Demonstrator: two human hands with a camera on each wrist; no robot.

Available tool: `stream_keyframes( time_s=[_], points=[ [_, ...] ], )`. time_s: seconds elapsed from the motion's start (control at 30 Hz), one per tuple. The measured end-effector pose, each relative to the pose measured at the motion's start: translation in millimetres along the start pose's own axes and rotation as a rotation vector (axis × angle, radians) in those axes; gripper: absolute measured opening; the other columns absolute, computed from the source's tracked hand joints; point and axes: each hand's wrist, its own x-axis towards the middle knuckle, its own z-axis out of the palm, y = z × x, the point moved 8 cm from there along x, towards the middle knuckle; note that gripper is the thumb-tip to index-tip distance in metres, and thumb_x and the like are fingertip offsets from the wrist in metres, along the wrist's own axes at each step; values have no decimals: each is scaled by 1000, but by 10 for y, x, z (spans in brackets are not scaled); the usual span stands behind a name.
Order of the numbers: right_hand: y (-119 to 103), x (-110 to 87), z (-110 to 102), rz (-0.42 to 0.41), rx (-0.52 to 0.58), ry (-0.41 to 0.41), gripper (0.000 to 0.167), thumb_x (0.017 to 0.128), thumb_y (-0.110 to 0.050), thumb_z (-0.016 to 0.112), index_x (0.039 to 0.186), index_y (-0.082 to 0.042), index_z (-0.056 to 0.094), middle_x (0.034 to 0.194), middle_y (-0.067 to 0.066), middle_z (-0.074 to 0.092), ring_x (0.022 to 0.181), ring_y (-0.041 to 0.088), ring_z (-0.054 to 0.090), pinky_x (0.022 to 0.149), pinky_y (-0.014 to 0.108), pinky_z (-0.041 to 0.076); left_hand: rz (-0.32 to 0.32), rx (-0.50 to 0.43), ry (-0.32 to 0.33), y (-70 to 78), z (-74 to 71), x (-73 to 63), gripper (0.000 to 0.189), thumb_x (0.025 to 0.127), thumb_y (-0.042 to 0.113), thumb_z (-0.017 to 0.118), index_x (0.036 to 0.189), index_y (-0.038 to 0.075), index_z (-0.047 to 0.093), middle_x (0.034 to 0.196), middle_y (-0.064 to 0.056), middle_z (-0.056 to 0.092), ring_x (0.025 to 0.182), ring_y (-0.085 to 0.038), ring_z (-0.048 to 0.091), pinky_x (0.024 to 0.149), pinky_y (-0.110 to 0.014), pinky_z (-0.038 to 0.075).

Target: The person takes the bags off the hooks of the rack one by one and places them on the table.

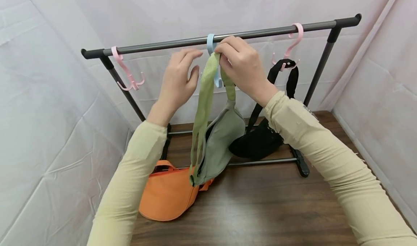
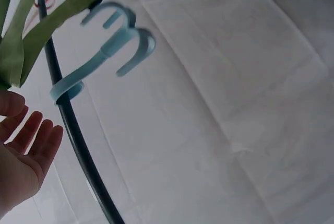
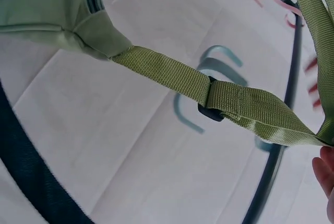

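Note:
A grey-green waist bag hangs by its light green strap, which my right hand pinches at the top, just in front of the rail. Behind the strap is a blue hook hung over the rail; the left wrist view shows its prongs with no strap on them. My left hand is left of the strap, fingers relaxed and apart from it, holding nothing. In the right wrist view the strap's black buckle lies between bag and fingertips.
The dark rail spans the rack. A pink hook hangs bare at left; another pink hook at right carries a black bag by its strap. An orange bag lies on the wooden table. White cloth walls surround the rack.

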Motion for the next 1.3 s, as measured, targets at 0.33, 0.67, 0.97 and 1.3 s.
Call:
stream_keyframes(
  time_s=[0.33, 0.67, 0.97, 1.3],
  points=[
    [-128, 126, -109, -26, 1, 16, 19, 83, 8, 43, 80, 4, 62, 80, 14, 59, 76, 27, 55, 69, 30, 48, -381, -408, -28, -356, 122, -1287, 26, 87, -5, 52, 113, -8, 56, 110, -21, 58, 102, -27, 56, 80, -26, 50],
    [-149, 215, -79, -23, -25, -9, 19, 80, 8, 43, 79, 4, 62, 78, 14, 58, 70, 26, 53, 62, 30, 46, -562, -741, -106, -272, 602, -2543, 58, 89, 31, 54, 134, -1, 35, 126, -21, 47, 111, -33, 46, 88, -42, 46],
    [-151, 353, -132, -18, -42, -7, 19, 80, 7, 43, 79, 3, 62, 78, 12, 59, 67, 25, 55, 56, 32, 45, -967, -598, -183, -303, 1017, -3148, 68, 74, 14, 75, 132, 9, 40, 134, -12, 41, 122, -28, 39, 97, -50, 35],
    [-105, 423, -253, 33, -46, -23, 21, 86, 2, 42, 81, 4, 62, 80, 13, 59, 72, 24, 55, 61, 34, 46, -1086, -771, 129, -354, 1053, -3305, 35, 77, 3, 70, 107, -3, 53, 101, -2, 60, 95, -8, 56, 82, -27, 47]
  ],
)
